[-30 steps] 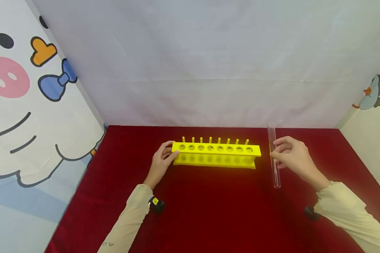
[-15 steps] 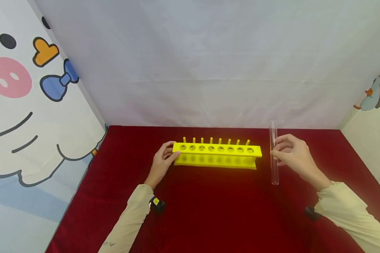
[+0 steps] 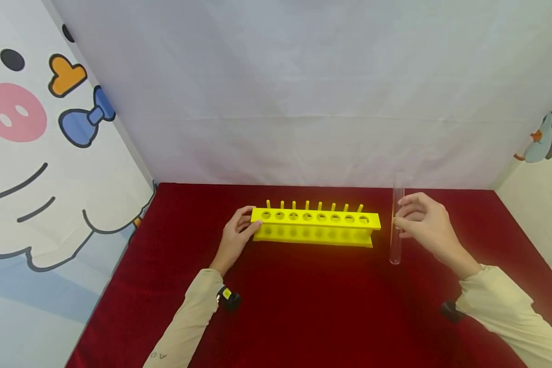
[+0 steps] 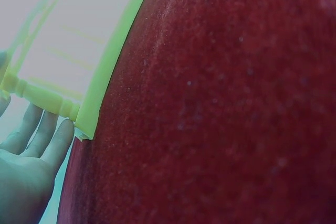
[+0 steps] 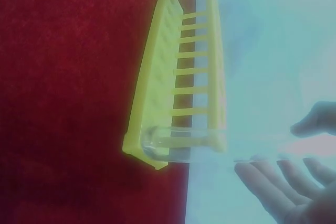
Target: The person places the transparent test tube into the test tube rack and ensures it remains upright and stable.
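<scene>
A yellow test tube rack (image 3: 300, 222) with a row of holes along its top and a row of pegs at the back stands on the red cloth. My left hand (image 3: 233, 236) grips its left end, thumb on the top plate; in the left wrist view the fingers (image 4: 59, 142) lie against the end post. Beyond the rack's right end, my right hand (image 3: 425, 225) pinches a clear glass test tube (image 3: 395, 251) between thumb and fingers. The tube is nearly upright, rounded end down, apart from the rack in the head view. No tube shows in the rack.
Red cloth (image 3: 313, 312) covers the table. A white curtain (image 3: 303, 102) hangs behind it, and a panel with cartoon figures (image 3: 87, 179) stands at the left. Another printed panel (image 3: 533, 204) is at the right.
The test tube has risen slightly and its lower end has swung a little to the left, with my right hand lifting a bit. My left hand keeps holding the rack in place.
</scene>
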`<state>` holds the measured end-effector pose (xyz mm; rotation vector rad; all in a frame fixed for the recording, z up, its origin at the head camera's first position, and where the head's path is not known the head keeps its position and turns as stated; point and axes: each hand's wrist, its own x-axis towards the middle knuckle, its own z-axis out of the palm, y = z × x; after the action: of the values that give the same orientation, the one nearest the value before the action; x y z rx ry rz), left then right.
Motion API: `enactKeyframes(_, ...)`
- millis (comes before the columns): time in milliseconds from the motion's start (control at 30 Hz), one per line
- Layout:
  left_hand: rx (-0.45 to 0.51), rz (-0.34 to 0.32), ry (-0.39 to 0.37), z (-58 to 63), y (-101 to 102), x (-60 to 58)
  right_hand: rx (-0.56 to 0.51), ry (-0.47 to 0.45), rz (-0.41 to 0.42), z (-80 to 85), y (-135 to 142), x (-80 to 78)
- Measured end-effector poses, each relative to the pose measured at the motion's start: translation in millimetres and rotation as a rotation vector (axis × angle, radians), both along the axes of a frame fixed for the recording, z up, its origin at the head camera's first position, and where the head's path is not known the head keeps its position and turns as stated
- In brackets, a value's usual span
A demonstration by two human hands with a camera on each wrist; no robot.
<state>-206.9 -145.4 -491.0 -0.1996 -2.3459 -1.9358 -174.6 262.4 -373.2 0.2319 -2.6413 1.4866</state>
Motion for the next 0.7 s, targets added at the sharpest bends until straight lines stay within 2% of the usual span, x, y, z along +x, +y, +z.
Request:
enactKeyframes(233, 0.0, -0.002, 0.001, 0.6, -0.4, -0.1, -0.058, 0.098, 0.007, 2.3, -5.5, 1.8)
enactKeyframes(467, -0.001, -0.002, -0.005, 1.8, -0.4, -0.7, -0.097, 0.137, 0.019, 1.8, -6.1, 0.5)
enactKeyframes(533, 0.005, -0.009, -0.017, 5.5, -0.4, 0.8, -0.094, 0.144, 0.02, 1.7, -5.9, 0.3)
enactKeyframes(700, -0.003, -0.022, -0.03, 26.7, 3.2, 11.6, -0.09, 0.16, 0.015, 1.3, -5.1, -0.1)
